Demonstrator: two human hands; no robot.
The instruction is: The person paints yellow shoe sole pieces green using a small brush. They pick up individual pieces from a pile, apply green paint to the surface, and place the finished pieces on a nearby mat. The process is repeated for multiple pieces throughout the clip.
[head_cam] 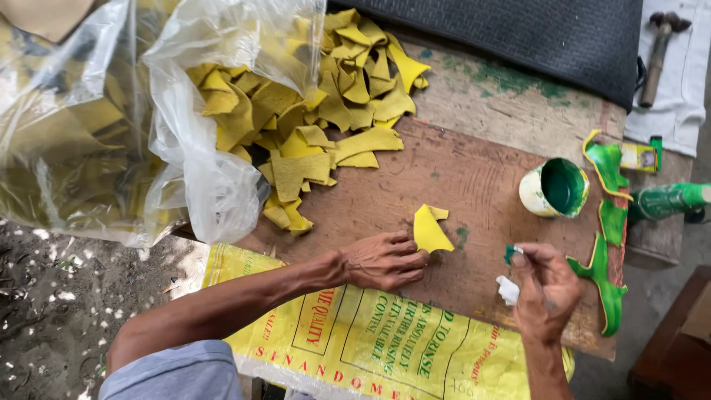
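On the surface [474, 185], left hand [381, 261] fingers pinch a yellow piece [429, 230]; right hand [546, 289] fingers clamp a green dauber [511, 254]. Paint could smear if the piece slips.

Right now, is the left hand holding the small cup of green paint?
No, the left hand pinches a yellow piece; the cup stands apart on the board.
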